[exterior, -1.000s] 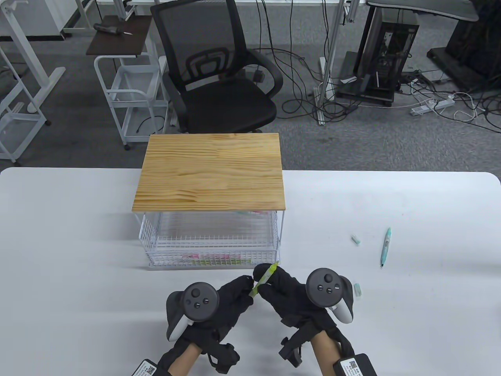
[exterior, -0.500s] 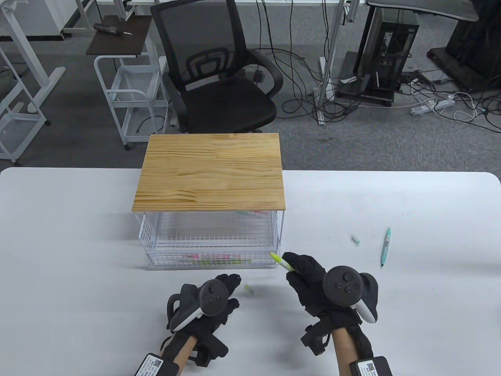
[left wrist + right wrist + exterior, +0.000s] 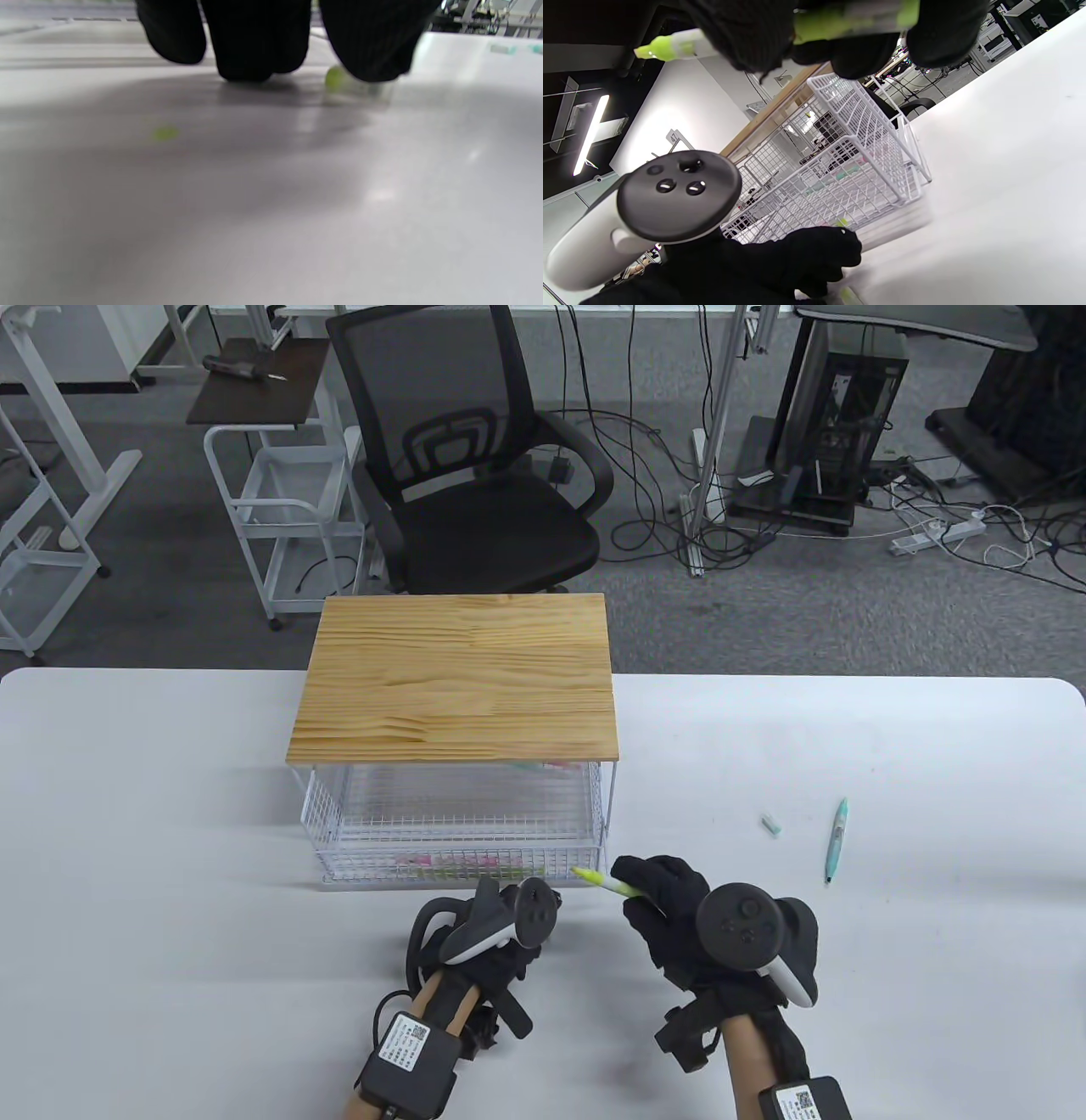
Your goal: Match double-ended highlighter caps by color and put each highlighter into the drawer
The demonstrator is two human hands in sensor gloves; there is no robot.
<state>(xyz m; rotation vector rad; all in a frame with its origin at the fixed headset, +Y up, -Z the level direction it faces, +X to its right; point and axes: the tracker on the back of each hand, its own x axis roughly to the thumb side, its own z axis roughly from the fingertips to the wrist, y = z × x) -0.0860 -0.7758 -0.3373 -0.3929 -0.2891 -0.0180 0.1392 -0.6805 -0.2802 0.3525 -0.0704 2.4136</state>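
My right hand [image 3: 657, 899] grips a green highlighter [image 3: 604, 882] just right of the wire drawer's [image 3: 458, 836] front corner. Its bare green tip points left at the drawer. In the right wrist view the highlighter [image 3: 848, 19] lies across my curled fingers [image 3: 746, 34], above the drawer [image 3: 865, 140]. My left hand [image 3: 501, 929] reaches down to the table in front of the drawer. The small green cap [image 3: 352, 84] lies on the table by its fingertips [image 3: 254, 46] and is blurred, not gripped. A teal highlighter [image 3: 836, 840] and a teal cap [image 3: 770, 824] lie at the right.
A wooden board [image 3: 458, 687] tops the wire drawer unit, and several capped highlighters [image 3: 462, 865] lie in the pulled-out drawer. The white table [image 3: 170, 857] stretches left and right of it. A black office chair [image 3: 475, 475] stands behind the table.
The hands pulled apart and the green cap was left on the table. My left hand then turned over and came down onto that cap. The right hand moved the highlighter tip left towards the drawer.
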